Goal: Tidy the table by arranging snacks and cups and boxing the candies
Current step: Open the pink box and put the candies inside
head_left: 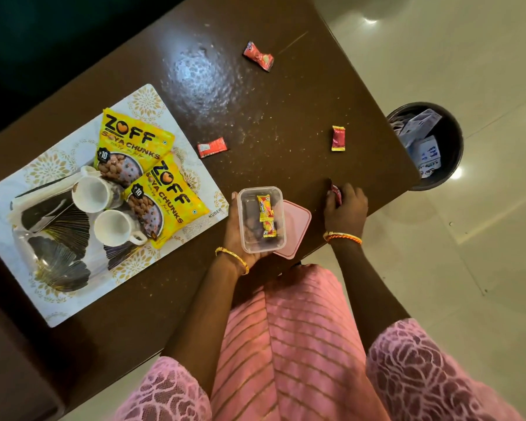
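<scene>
Left hand point(240, 235) cups the clear box point(261, 219) from below at the table point(255, 117) edge, long axis pointing away from the person, two yellow candies point(266, 215) lying lengthwise inside. Pink lid point(296, 229) sits under it, right side. Right hand point(345, 208) fingers pinched on a red candy point(336, 194). 3 more red candies point(338, 138) loose on table.

Snacks and cups to the left, candies scattered to the right

On the table point(255, 117), a mat point(58, 293) at left carries two snack packets point(152, 177) and two cups point(104, 211). The box point(260, 220) lies right of the mat with two candies point(266, 215) inside, its lid point(298, 229) beneath; three loose candies point(338, 138) lie beyond. A bin point(431, 144) stands on the floor, right.
</scene>
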